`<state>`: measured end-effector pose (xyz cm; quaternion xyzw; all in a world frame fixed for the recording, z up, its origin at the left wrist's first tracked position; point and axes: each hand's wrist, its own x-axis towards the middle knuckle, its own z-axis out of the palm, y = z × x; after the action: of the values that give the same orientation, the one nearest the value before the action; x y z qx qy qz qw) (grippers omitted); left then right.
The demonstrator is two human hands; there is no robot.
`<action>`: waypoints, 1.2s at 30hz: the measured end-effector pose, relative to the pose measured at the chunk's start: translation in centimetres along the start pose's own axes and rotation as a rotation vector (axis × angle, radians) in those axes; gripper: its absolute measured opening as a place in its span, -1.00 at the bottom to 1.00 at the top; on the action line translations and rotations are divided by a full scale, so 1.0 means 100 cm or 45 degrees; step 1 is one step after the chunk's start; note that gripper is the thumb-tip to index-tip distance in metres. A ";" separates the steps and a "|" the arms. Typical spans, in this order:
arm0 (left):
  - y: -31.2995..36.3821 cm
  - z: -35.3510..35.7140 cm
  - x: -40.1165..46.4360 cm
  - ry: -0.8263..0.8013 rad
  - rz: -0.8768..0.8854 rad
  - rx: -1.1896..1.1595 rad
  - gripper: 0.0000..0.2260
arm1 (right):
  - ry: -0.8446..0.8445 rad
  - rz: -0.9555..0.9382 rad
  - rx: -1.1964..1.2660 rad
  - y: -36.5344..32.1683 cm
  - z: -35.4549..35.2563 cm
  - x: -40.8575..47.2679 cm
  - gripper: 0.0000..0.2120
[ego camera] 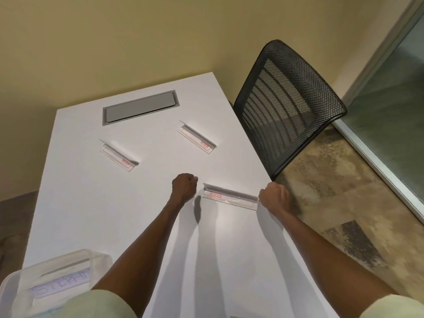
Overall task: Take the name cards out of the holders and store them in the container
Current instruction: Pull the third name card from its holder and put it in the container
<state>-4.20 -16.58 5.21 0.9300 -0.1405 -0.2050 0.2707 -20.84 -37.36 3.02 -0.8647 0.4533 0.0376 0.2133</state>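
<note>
**Acrylic holders on white worktop, both hands near the closest one**

Three clear acrylic name-card holders lie on the white worktop (pixel 128 226). The nearest holder (pixel 230 196) sits at the right edge, between the hands. The right hand (pixel 274 198) is at its right end, fingers curled; whether it grips the holder cannot be told. The left hand (pixel 183 185) hovers just beside its left end, fingers curled into a fist, holding nothing. Two further holders lie well beyond: the middle-left holder (pixel 119 154) and the far-right holder (pixel 197 140). A translucent plastic container (pixel 20 285) stands at the near left corner, with a handwritten name card (pixel 60 286) inside. A black mesh chair (pixel 289 106) stands beside the worktop.
</note>
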 end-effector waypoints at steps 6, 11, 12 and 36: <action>0.010 0.019 0.025 -0.105 -0.143 0.019 -0.74 | -0.235 0.243 0.061 0.003 0.004 0.021 -0.76; 0.009 0.034 0.029 -0.117 -0.133 0.154 -0.61 | -0.403 0.268 0.128 -0.003 0.011 0.030 -0.78; 0.010 0.035 0.030 -0.117 -0.159 0.136 -0.61 | -0.411 0.268 0.134 -0.005 0.013 0.031 -0.81; -0.024 0.011 0.004 0.178 -0.397 -0.419 -0.81 | -0.223 0.073 0.109 -0.037 0.011 0.018 -0.89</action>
<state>-4.03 -15.27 2.93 0.8957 0.0593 -0.1998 0.3929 -16.66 -36.49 2.80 -0.8349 0.4585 0.0995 0.2878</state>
